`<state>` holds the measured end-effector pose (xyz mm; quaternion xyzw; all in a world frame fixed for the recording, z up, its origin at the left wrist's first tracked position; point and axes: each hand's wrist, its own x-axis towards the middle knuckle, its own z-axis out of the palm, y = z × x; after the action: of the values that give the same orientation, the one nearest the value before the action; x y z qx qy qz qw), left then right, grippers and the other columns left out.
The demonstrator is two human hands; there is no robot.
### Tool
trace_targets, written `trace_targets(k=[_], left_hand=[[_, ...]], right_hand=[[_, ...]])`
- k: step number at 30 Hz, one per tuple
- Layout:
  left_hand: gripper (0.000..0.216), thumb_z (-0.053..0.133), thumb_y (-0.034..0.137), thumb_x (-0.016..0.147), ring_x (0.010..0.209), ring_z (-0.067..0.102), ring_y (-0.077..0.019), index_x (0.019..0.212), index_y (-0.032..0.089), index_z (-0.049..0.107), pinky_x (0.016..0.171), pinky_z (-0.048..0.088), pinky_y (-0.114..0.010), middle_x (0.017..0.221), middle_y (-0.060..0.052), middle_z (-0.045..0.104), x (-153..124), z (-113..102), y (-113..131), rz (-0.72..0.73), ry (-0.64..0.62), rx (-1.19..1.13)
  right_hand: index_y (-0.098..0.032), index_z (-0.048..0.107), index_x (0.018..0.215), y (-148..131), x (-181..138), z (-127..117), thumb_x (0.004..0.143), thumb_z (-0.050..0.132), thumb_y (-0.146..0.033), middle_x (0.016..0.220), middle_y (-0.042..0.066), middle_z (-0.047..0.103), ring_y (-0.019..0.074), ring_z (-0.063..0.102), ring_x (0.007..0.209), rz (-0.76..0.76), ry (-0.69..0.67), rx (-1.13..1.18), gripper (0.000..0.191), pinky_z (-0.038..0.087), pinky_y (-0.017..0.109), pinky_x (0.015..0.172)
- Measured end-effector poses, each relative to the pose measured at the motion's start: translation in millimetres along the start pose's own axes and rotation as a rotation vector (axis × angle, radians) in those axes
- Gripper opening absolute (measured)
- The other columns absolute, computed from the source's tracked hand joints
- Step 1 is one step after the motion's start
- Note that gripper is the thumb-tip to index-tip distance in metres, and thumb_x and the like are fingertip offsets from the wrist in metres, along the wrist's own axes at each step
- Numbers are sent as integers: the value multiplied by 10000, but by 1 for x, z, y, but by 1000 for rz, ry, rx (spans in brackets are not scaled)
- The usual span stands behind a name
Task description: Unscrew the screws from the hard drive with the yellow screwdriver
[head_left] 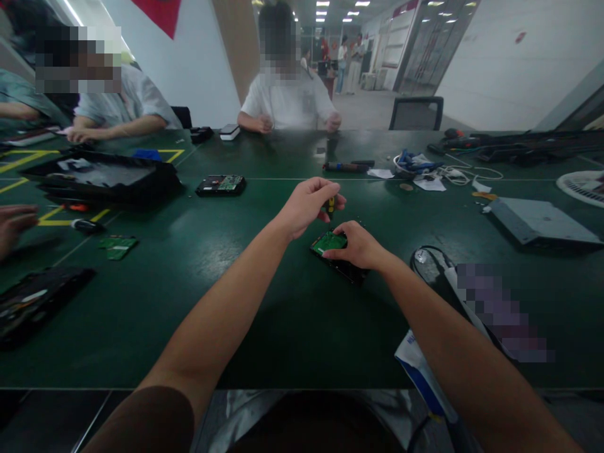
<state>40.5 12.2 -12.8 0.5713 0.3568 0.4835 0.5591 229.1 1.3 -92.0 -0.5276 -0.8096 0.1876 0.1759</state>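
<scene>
A hard drive [352, 272] with a green circuit board facing up lies on the dark green table in front of me. My right hand [356, 245] grips it, thumb and fingers across its board side. Just above the far edge of the drive, my left hand [314, 200] is closed around a small screwdriver [331, 206] with a yellow and black handle. The screwdriver's lower end points down toward the drive; I cannot tell whether its tip touches. A few tiny dark bits, perhaps screws, lie on the table just beyond the drive.
Another drive [221, 185] and a black tray [108, 176] lie to the left, with a loose green circuit board [119, 246] nearer. Cables [418, 165] and a grey metal box [542, 221] sit at right. Co-workers sit across the table; someone's hand [16, 226] shows at far left.
</scene>
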Motion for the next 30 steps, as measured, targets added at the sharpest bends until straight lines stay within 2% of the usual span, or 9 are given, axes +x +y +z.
trace_targets(k=[4,11,18,21,24,27,30], left_hand=[[183,677,336,936,866,701,-167,865,169,703,681,570,-270,944,-90,753,-1,2,0,-23,-27,-37],[173,683,304,881,773,636,-157,845,173,789,603,536,-256,863,-74,719,-3,2,7,22,20,164],[114,638,253,907,853,712,-194,877,161,698,705,607,-325,880,-97,750,-3,3,7,-49,17,-27],[145,655,265,895,864,689,-176,818,158,716,675,573,-277,918,-97,741,0,-1,4,-22,-9,-17],[183,659,294,899,827,661,-164,867,158,776,625,532,-255,924,-94,735,1,-3,2,-9,2,25],[201,671,315,905,796,664,-165,932,154,788,625,535,-265,891,-90,734,0,-1,3,-27,19,33],[177,689,320,900,817,708,-191,915,151,740,641,560,-294,880,-103,755,-2,1,5,-74,-2,1]], right_hand=[[-196,694,1212,-1,0,0,754,903,-570,1181,130,654,316,629,1106,-10,3,6,627,539,472,980],[-181,686,1238,-1,-1,-1,752,903,-572,1227,149,654,326,634,1124,12,-4,19,661,543,486,986],[-193,705,1206,-1,-1,-1,755,907,-564,1217,142,654,327,636,1135,2,-6,0,617,541,475,983],[-194,696,1220,0,0,-1,747,911,-568,1213,138,654,323,636,1126,1,-4,8,640,543,482,988],[-190,687,1227,0,0,-1,747,909,-569,1218,139,654,321,634,1121,3,-3,17,651,545,487,991],[-180,682,1235,-1,-1,-1,753,904,-566,1229,146,644,326,632,1129,19,-12,24,656,547,490,989],[-193,688,1227,-2,-1,-2,757,902,-568,1230,143,636,328,629,1135,21,-14,25,638,545,496,992]])
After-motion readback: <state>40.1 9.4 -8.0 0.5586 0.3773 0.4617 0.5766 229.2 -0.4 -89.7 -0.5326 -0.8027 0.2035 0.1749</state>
